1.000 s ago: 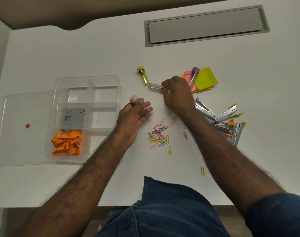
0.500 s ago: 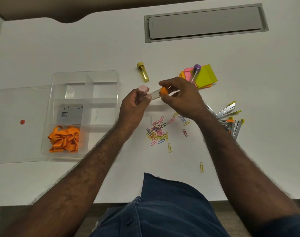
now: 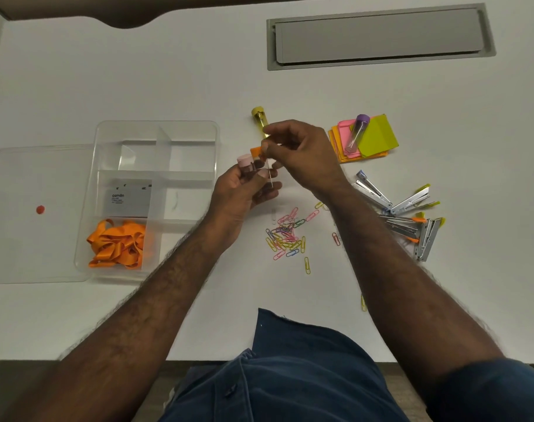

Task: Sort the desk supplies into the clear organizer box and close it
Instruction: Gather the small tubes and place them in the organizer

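Note:
My left hand [image 3: 244, 190] holds a pink-capped clear tube [image 3: 244, 161] upright, just right of the clear organizer box [image 3: 156, 129]. My right hand [image 3: 302, 153] pinches an orange-capped tube [image 3: 256, 152] by its top and sets it beside the pink one in my left fingers. A yellow-capped tube [image 3: 259, 117] lies on the desk behind my hands. A purple-capped tube [image 3: 357, 132] rests on the sticky notes [image 3: 378, 138]. Coloured paper clips [image 3: 285, 236] are scattered below my hands. Staplers [image 3: 411, 220] lie piled at the right.
The box holds orange rubber bands [image 3: 116, 245] in its near-left compartment and a white card box [image 3: 127, 199] behind them. Its clear lid [image 3: 31, 214] lies flat to the left. A grey cable hatch [image 3: 378, 35] sits at the desk's back.
My right hand lifted the orange-capped tube off the desk and brought it left to my left hand, which rose with the pink-capped tube.

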Tool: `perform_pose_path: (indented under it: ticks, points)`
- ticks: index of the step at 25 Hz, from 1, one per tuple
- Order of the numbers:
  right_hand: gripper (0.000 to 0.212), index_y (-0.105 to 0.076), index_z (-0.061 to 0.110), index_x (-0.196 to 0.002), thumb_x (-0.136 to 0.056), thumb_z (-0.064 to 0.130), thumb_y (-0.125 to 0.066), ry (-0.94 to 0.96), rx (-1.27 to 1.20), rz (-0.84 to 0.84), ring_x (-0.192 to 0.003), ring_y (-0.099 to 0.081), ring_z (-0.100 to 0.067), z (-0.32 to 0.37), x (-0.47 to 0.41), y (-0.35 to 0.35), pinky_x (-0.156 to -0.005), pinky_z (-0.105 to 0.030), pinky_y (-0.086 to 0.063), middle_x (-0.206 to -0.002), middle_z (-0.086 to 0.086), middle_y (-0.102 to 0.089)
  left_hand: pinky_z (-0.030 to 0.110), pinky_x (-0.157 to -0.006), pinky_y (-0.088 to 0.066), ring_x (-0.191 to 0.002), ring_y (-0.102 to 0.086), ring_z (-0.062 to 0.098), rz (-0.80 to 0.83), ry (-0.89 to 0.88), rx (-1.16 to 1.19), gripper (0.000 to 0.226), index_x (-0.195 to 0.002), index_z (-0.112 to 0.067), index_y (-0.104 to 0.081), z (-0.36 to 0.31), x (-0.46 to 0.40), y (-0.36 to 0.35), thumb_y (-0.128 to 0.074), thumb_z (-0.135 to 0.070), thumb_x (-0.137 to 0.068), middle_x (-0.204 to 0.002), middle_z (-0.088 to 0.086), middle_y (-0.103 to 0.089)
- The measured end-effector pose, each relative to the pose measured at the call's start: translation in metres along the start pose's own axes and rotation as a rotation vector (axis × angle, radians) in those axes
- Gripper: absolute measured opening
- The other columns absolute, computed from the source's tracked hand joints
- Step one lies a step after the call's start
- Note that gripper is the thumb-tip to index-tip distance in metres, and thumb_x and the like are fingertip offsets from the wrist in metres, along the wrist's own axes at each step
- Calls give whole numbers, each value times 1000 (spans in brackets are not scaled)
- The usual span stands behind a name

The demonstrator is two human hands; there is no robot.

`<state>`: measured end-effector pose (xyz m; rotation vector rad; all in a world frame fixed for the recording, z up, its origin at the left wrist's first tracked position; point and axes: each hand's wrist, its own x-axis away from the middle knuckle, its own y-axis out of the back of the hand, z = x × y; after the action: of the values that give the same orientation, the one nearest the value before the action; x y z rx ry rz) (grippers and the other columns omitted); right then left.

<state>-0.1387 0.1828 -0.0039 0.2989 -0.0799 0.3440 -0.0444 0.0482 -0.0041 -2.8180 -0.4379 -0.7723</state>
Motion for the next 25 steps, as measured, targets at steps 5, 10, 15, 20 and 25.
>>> perform_pose_path:
  ticks: [5, 10, 15, 20, 25]
  points:
    - [40, -74, 18, -121, -90, 41, -79, -89, 423, -246, -91, -70, -12, -13, -47, -27, -88, -33, -59, -103, 2, -76, 47, -101, -60, -106, -78, 29, -69, 94, 129, 21, -125, -17, -64, 1, -5, 2, -64, -17, -104, -124, 13, -76]
    - [41, -71, 17, -129, -92, 33, -75, -104, 601, -134, -109, -68, -22, -28, -58, -45, -94, -34, -54, -120, -4, -72, 48, -102, -60, -110, -77, 30, -108, 105, 198, 22, -125, -17, -62, 1, -8, 5, -64, -14, -103, -124, 14, -76]
    - [28, -79, 17, -115, -89, 25, -74, -205, 403, -184, -90, -72, -17, -26, -31, -27, -87, -37, -61, -104, 1, -79, 48, -104, -59, -112, -76, 33, -126, 76, 243, 18, -120, -17, -64, 0, -15, 11, -63, -10, -104, -123, 17, -76]
    - [32, -80, 19, -116, -87, 31, -82, -222, 50, -124, -88, -75, -9, -16, 24, -13, -81, -29, -62, -95, 7, -79, 47, -104, -59, -111, -77, 29, -113, 64, 281, 26, -129, -9, -62, 1, -16, 6, -63, -6, -103, -119, 13, -78]
    - [31, -80, 22, -115, -88, 37, -82, -216, 96, -98, -85, -72, -2, -14, 53, -11, -76, -22, -58, -95, 10, -78, 44, -99, -61, -98, -78, 21, -59, 16, 211, 29, -130, -9, -64, 5, -6, -5, -66, -8, -101, -111, 10, -78]
